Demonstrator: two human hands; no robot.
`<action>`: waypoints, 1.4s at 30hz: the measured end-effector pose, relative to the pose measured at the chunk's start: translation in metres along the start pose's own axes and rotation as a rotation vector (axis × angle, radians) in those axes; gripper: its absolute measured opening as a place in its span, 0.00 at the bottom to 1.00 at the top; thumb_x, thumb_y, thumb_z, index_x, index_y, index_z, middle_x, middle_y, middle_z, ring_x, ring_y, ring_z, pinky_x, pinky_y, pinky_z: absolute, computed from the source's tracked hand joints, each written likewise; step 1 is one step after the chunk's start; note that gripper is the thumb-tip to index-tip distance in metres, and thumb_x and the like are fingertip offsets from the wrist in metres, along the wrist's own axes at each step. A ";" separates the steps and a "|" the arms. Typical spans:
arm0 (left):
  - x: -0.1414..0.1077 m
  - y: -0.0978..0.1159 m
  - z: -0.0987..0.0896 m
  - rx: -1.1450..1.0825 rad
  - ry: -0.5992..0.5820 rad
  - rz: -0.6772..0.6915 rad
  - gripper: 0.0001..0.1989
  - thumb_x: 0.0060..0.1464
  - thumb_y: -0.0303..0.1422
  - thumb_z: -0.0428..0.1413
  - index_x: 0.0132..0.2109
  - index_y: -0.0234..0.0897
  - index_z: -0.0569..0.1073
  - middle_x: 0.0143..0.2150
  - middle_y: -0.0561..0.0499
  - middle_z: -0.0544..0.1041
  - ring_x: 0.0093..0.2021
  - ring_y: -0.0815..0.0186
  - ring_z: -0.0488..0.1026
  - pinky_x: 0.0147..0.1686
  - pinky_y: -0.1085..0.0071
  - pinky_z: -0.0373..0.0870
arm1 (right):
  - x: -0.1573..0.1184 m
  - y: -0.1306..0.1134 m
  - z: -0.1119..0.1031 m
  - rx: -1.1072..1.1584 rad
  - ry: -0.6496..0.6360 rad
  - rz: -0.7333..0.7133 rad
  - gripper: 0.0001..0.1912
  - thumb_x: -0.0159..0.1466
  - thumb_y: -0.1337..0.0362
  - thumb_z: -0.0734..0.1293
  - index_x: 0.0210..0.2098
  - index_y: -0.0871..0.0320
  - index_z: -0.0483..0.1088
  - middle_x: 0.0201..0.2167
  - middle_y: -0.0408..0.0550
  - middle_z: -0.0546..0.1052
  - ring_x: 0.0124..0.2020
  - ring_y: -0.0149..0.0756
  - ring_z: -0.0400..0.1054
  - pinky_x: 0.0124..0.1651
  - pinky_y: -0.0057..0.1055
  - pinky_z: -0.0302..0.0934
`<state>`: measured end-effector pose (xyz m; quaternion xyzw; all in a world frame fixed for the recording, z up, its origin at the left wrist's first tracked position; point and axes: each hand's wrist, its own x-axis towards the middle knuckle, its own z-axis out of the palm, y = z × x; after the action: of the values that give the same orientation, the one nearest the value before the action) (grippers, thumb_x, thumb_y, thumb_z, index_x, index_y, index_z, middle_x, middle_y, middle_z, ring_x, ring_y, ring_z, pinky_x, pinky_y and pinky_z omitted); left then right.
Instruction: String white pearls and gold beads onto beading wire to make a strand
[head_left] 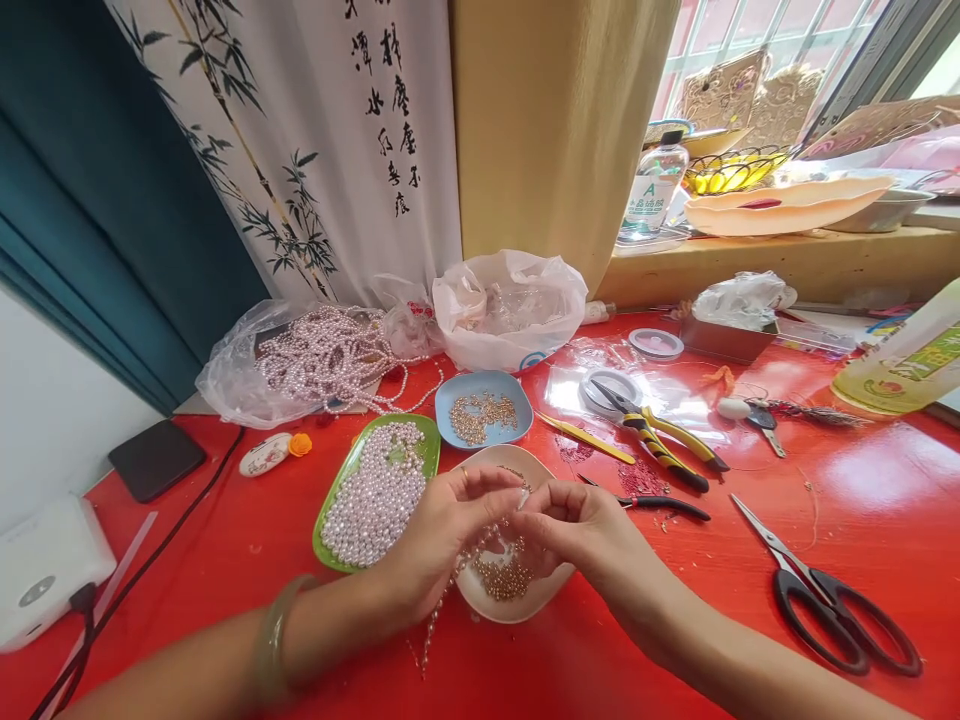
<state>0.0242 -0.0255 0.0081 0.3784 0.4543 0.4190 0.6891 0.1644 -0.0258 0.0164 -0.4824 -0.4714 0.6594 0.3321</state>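
Note:
Both my hands meet above a white bowl [480,600] that holds small gold beads [504,578]. My left hand [450,520] pinches with thumb and forefinger, and a beaded strand [431,625] hangs beneath it down to the red table. A small pale piece [523,496] shows between the fingertips of both hands; its shape is too small to tell. My right hand [574,522] has its thumb and fingers pressed together at the same spot. Left of my hands lies a green tray [327,545] of pinkish-white pearl beads [375,495]. Behind the bowl, a blue dish [444,400] holds gold beads.
Yellow tweezers [592,438], yellow-black pliers [652,430], black-handled cutters [660,503] and scissors [825,600] lie to the right. Pearl strands [322,355] and a plastic bag [510,300] stand at the back. A black cable [172,510] crosses the left side.

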 end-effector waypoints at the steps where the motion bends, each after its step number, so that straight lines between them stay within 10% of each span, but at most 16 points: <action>1: 0.000 0.000 0.000 0.041 0.004 0.011 0.11 0.39 0.32 0.60 0.33 0.34 0.70 0.30 0.53 0.69 0.27 0.72 0.67 0.25 0.76 0.62 | 0.000 0.000 -0.001 -0.010 -0.002 -0.004 0.08 0.50 0.64 0.66 0.19 0.60 0.63 0.13 0.39 0.69 0.16 0.24 0.63 0.21 0.21 0.57; 35: -0.003 -0.007 0.001 0.180 0.123 0.194 0.07 0.42 0.32 0.58 0.29 0.32 0.75 0.30 0.49 0.73 0.25 0.71 0.67 0.24 0.76 0.66 | 0.001 0.023 0.002 -0.640 0.049 -0.642 0.08 0.59 0.68 0.56 0.28 0.58 0.65 0.22 0.45 0.72 0.22 0.29 0.63 0.25 0.26 0.59; 42: 0.001 -0.005 -0.004 0.210 0.068 0.205 0.08 0.44 0.34 0.57 0.32 0.33 0.74 0.31 0.49 0.72 0.24 0.72 0.66 0.24 0.76 0.65 | 0.007 0.009 -0.017 -0.671 0.027 -0.547 0.08 0.54 0.71 0.57 0.25 0.59 0.68 0.18 0.43 0.70 0.19 0.28 0.61 0.22 0.26 0.57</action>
<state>0.0222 -0.0261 0.0023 0.4785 0.4776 0.4498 0.5836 0.1784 -0.0172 0.0043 -0.4296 -0.7658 0.3508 0.3255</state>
